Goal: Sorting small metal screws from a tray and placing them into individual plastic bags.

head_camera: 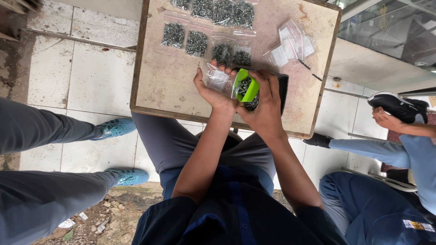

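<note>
I watched the left hand (213,90) closed around a small clear bag (217,79), pinching its mouth open and turned sideways toward the green scoop (247,86), so the dark screws (244,85) could slide in. The right hand (265,102) was clamped on that scoop, tipped toward the bag, just above a dark tray (282,88) near the table's (159,90) front edge, which seemed set there to catch spills. Filled clear bags of screws (196,43) lay in rows toward the far edge, well apart from the hands; a loose heap of empty clear bags with red seal strips (293,45) sat by the far right corner, within reach
</note>
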